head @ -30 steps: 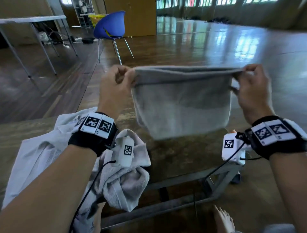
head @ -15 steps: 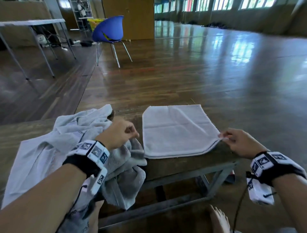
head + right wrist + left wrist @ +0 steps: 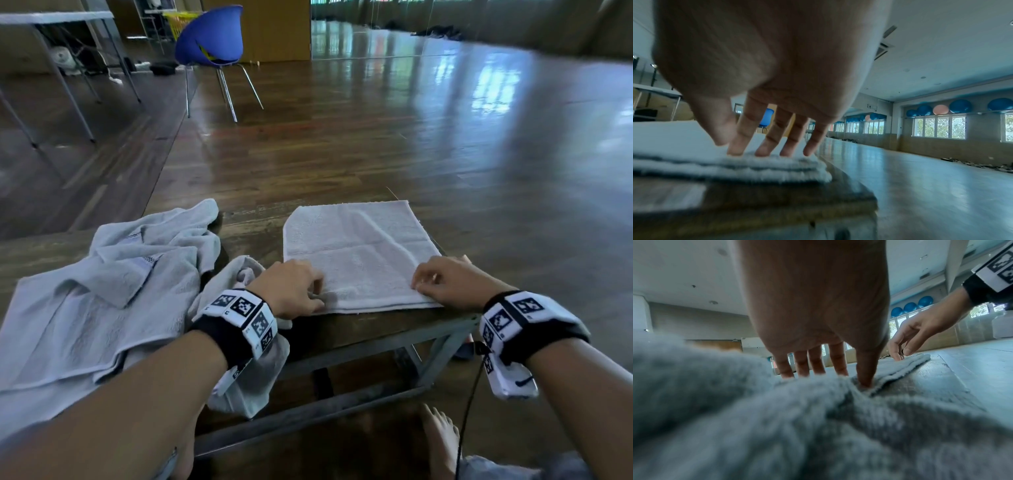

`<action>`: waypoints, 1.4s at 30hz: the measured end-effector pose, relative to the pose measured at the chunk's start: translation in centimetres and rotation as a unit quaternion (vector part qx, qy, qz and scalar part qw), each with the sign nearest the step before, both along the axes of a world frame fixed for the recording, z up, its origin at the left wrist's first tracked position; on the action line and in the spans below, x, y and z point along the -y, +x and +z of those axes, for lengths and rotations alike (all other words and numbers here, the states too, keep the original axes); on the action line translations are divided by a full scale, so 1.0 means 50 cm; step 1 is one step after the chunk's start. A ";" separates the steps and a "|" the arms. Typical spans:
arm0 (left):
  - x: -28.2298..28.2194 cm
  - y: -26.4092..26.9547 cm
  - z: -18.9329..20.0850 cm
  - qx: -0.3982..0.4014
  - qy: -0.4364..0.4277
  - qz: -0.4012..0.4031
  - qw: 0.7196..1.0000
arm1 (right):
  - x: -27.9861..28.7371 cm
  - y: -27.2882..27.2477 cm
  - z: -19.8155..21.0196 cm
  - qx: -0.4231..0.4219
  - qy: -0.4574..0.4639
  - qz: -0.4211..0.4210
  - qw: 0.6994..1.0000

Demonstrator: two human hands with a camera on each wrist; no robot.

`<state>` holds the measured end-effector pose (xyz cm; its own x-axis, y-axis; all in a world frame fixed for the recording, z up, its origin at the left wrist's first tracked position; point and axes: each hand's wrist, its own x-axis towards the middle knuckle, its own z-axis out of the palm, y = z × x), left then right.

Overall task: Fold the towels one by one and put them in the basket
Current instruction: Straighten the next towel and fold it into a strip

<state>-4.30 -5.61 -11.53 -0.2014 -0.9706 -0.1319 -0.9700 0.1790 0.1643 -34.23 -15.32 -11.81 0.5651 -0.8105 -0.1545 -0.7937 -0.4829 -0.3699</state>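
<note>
A grey towel [image 3: 356,253], folded into a flat rectangle, lies on the wooden table [image 3: 376,325] near its front right corner. My left hand [image 3: 308,291] rests on the towel's near left corner. In the left wrist view, my left hand [image 3: 838,378] has straight fingers on top and the thumb pressed into the towel's edge [image 3: 900,369]. My right hand [image 3: 424,281] sits on the near right corner. The right wrist view shows my right hand [image 3: 748,147] with fingertips pressing the layered towel [image 3: 777,168] and the thumb just above it.
A crumpled pile of pale towels [image 3: 102,274] covers the table's left half and hangs over the front edge. A blue chair [image 3: 212,37] stands far off on the wooden floor, with something yellow [image 3: 174,20] behind it. A bare foot [image 3: 442,442] is below the table.
A second ago both hands held the towel up in the air. It now lies flat on the table, and my left hand has moved from the pile onto its near left corner.
</note>
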 end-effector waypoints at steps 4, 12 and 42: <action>-0.004 -0.006 0.020 -0.028 0.104 -0.014 0.994 | 0.004 0.003 0.033 -0.097 0.052 -0.043 0.993; 0.026 0.017 0.051 -0.100 0.017 0.081 0.992 | -0.034 0.089 0.039 -0.008 -0.097 -0.016 0.995; 0.091 0.103 -0.027 -0.288 -0.112 0.174 0.935 | -0.055 0.305 -0.027 -0.018 -0.058 0.129 0.990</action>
<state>0.88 -10.18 -12.86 0.1568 -0.9809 0.1152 -0.7377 -0.0388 0.6740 -18.96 -12.56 -13.14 0.7511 -0.6537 -0.0922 -0.6503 -0.7086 -0.2737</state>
